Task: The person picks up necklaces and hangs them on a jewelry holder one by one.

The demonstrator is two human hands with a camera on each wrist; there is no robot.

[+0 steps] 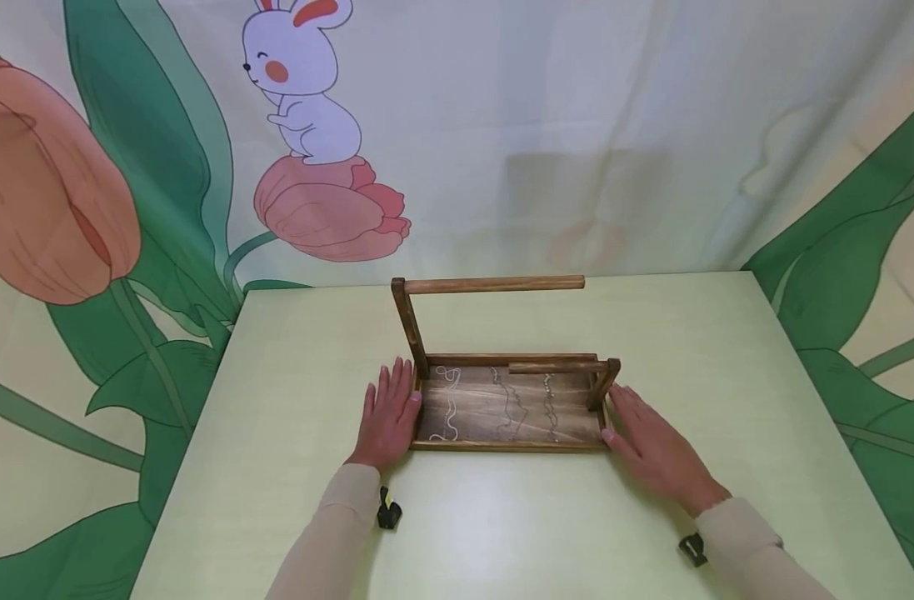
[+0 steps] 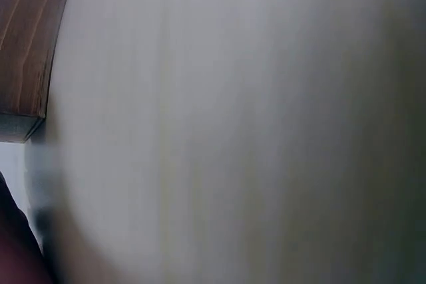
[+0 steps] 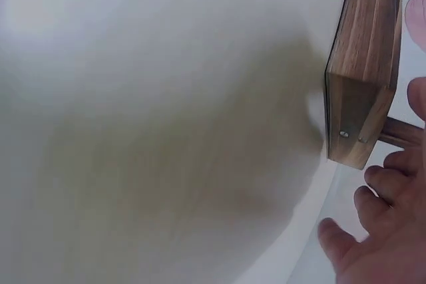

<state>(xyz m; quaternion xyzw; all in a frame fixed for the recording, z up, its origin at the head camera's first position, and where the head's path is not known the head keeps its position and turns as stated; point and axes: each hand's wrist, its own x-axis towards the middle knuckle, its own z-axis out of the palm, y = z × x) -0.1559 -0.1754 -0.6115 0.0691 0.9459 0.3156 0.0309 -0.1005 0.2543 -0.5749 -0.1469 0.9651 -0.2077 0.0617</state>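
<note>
A dark wooden jewelry stand (image 1: 509, 447) rests on the table, with a shallow tray as its base. On its left side a tall post carries a long bar (image 1: 494, 285); a shorter post at the right carries a lower bar (image 1: 554, 367). Inside the tray lie a pale chain (image 1: 451, 404), a thin middle chain (image 1: 507, 404) and a beaded-looking chain (image 1: 550, 404). My left hand (image 1: 387, 417) lies along the tray's left end, fingers straight. At the right end is my right hand (image 1: 655, 450), fingers extended; the right wrist view shows it beside the wooden corner (image 3: 363, 108).
The pale table (image 1: 299, 400) reaches back to a curtain (image 1: 457, 125) printed with tulips and a rabbit. Small black devices (image 1: 388, 510) sit at both wrists. The left wrist view shows mostly blurred tabletop.
</note>
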